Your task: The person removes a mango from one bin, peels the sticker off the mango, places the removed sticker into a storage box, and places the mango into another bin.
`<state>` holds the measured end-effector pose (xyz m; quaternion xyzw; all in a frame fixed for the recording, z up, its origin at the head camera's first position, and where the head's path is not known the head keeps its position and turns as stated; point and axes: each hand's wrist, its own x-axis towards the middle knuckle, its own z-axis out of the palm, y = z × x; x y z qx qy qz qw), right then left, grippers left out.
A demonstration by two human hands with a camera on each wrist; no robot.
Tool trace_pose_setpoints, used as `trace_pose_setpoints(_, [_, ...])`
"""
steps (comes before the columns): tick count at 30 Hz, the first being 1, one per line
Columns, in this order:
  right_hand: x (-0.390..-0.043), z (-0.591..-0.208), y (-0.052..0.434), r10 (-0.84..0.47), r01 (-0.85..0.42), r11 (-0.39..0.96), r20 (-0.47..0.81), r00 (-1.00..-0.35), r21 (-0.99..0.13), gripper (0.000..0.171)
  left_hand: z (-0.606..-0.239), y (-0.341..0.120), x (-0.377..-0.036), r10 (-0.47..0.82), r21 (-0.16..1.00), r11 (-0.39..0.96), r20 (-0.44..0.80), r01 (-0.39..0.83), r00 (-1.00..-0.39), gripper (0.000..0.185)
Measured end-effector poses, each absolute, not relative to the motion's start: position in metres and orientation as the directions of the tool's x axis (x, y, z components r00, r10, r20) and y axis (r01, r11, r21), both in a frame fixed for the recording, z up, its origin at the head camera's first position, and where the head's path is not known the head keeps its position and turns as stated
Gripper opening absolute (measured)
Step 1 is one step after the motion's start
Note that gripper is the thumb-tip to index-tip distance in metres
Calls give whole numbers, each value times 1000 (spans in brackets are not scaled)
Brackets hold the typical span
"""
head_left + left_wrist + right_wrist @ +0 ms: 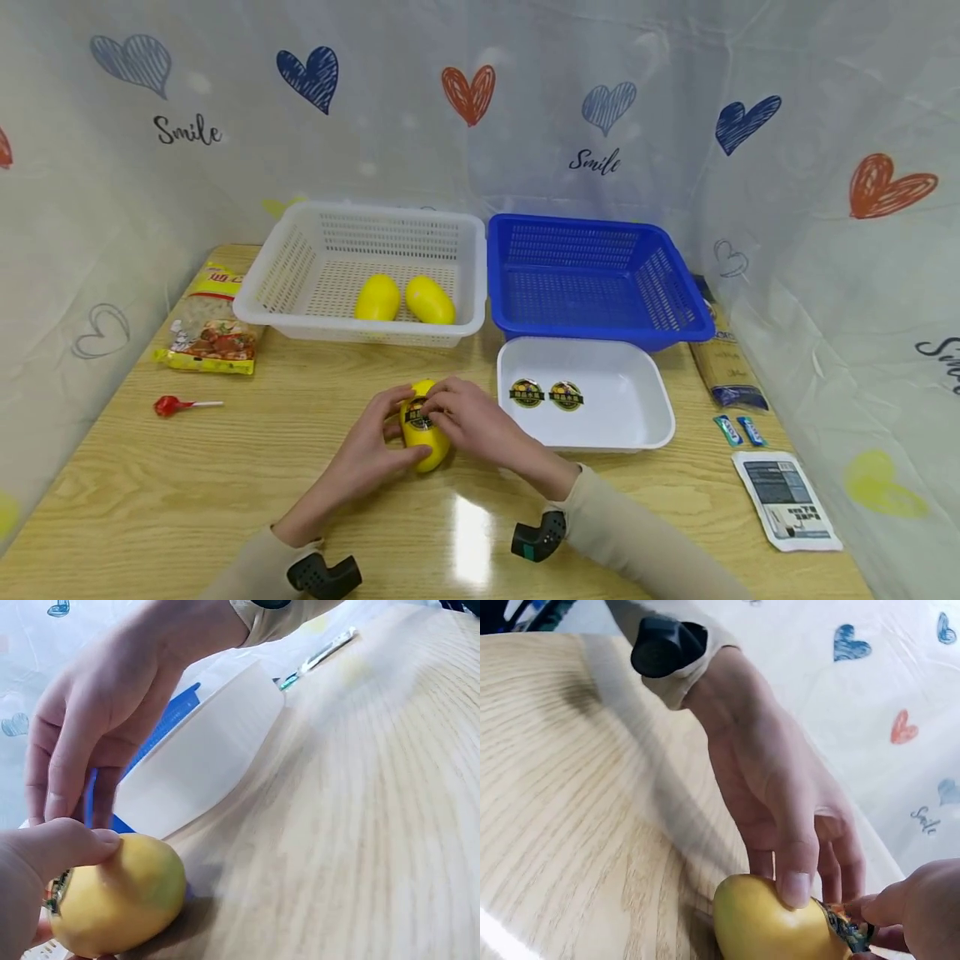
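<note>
A yellow mango (433, 457) lies on the table in front of me, held by my left hand (367, 457) with the thumb on its near side and the fingers round its far side. On its upper face is a round black and gold sticker (417, 413). My right hand (480, 425) reaches over from the right and pinches this sticker's edge with thumb and fingertips. In the right wrist view the sticker (847, 928) looks bent, with part of it standing off the mango's skin. The left thumb (94, 844) presses on the mango in the left wrist view.
A white basket (360, 329) holds two mangoes; beside it stands a blue basket (570, 287). The white tray (622, 417) contains two similar stickers (546, 394). A food bag (213, 325) and a lollipop (171, 406) lie left, several packets (787, 500) right.
</note>
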<state>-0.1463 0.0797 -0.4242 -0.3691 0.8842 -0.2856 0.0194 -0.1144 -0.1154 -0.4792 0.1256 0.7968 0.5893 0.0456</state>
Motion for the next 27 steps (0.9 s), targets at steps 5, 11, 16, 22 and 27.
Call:
trace_pose_setpoints(5, [-139,-420,82,-709,-743,523,272,-651,-416,18,-480,-114,-114,269,921,314,146,230,-952,69])
trace_pose_setpoints(11, [-133,-391,100,-531,-659,376,432,-729,-651,14,-479,-117,-116,268,932,299,124,204,-955,67])
trace_pose_setpoints(16, [-146,-380,144,-366,-460,340,335,-868,-820,15,-479,-118,-115,267,934,300,112,193,-957,68])
trace_pose_setpoints(22, [-172,-404,228,-260,-223,628,70,-963,-745,20,-478,-117,-114,283,929,321,93,186,-954,68])
trace_pose_setpoints(27, [-185,-422,281,-238,-132,750,-77,-968,-648,18,-475,-118,-118,327,918,348,70,189,-942,67])
